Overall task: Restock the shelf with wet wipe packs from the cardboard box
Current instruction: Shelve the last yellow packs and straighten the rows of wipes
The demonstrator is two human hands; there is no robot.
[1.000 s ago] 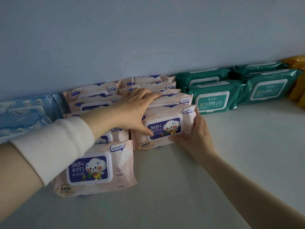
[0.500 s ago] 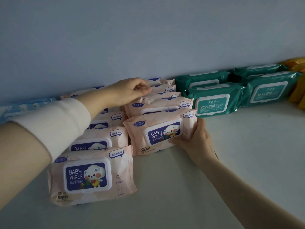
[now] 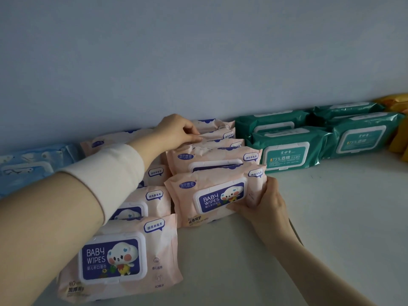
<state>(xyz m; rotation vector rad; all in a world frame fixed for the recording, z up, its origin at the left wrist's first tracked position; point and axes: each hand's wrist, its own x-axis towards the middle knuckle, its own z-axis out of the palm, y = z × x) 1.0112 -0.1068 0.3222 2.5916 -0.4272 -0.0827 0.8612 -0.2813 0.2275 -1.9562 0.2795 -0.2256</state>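
Since a second ago our left hand (image 3: pixel 176 131) has moved off the front pink pack (image 3: pixel 215 195) back to 12 o'clock, fingers now pressed together pinching the top edges of the rear pink packs (image 3: pixel 217 134). Our right hand (image 3: pixel 266 206) still grips the front pack's 3 o'clock end, fingers curled around it. We judge this column on the shelf (image 3: pixel 309 217) is being squared up; the cardboard box is out of view.

Pink baby wipe packs (image 3: pixel 215 193) in 2 overlapping rows on white shelf (image 3: pixel 331 217), leaning back twd wall.
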